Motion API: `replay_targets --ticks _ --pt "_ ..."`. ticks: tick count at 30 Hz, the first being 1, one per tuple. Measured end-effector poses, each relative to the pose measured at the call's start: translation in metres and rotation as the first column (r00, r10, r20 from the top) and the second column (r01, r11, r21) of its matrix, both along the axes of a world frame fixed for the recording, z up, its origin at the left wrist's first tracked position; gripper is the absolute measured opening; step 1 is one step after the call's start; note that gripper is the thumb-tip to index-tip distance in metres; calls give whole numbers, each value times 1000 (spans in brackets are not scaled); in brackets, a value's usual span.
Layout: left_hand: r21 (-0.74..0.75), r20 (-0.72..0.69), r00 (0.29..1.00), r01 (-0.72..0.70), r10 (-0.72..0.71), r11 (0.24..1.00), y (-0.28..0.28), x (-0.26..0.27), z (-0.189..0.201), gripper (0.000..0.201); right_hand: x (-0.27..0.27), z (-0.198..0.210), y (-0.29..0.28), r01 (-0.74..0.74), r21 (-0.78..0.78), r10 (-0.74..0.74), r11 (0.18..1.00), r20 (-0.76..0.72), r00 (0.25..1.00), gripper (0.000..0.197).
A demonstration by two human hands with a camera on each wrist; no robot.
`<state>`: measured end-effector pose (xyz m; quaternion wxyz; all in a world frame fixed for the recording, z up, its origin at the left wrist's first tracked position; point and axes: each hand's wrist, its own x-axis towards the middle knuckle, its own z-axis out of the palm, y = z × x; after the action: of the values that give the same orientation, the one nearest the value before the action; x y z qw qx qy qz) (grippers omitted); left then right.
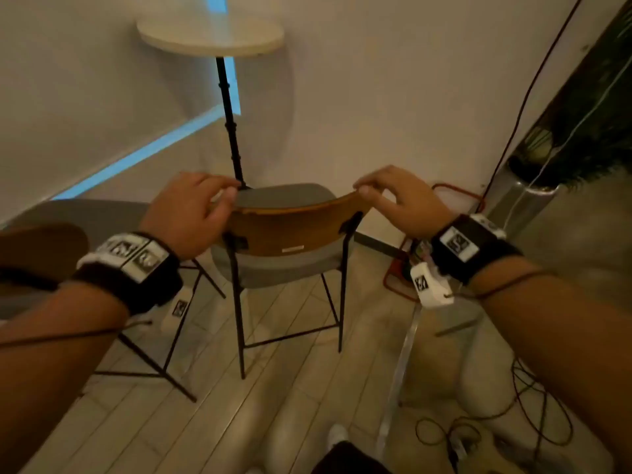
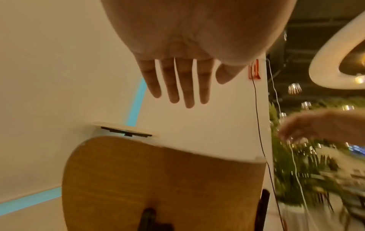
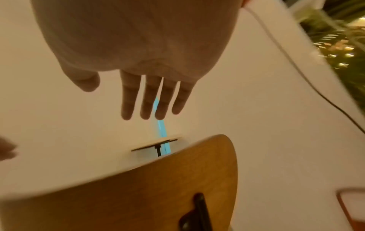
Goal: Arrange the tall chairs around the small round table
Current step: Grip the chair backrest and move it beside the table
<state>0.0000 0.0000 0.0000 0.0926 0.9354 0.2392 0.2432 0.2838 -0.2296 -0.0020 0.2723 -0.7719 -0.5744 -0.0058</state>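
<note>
A tall chair with a wooden backrest [image 1: 290, 227] and a grey seat [image 1: 284, 196] stands on black legs in front of me, facing the small round table [image 1: 210, 35] in the wall corner. My left hand [image 1: 201, 203] is at the backrest's top left corner and my right hand [image 1: 393, 193] at its top right corner. The wrist views show the left hand's fingers [image 2: 177, 84] and the right hand's fingers [image 3: 150, 100] stretched out just above the backrest [image 2: 158, 179] [image 3: 158, 187], holding nothing. A second tall chair [image 1: 85, 217] stands at the left.
The table's thin black pole [image 1: 229, 114] comes down just behind the chair. A red wire frame [image 1: 455, 196] and a silver column [image 1: 526, 200] stand at the right wall. Cables [image 1: 513, 422] lie on the plank floor at lower right. A blue light strip [image 1: 143, 155] runs along the left wall.
</note>
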Motion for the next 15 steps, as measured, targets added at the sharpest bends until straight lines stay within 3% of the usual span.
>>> replay_targets --ticks 4,6,10,15 --pt "72 -303 949 109 -82 991 10 38 -27 56 26 -11 50 21 -324 26 946 141 990 77" --pt "75 -334 938 122 -91 990 13 44 -50 55 39 -35 59 -12 -385 83 923 169 982 86" --pt "96 -298 953 -27 55 995 21 57 -72 60 67 -63 70 -30 -279 120 960 311 943 88" --pt "171 -309 933 -138 186 976 18 85 -80 57 87 -85 79 3 -205 71 979 351 934 72"
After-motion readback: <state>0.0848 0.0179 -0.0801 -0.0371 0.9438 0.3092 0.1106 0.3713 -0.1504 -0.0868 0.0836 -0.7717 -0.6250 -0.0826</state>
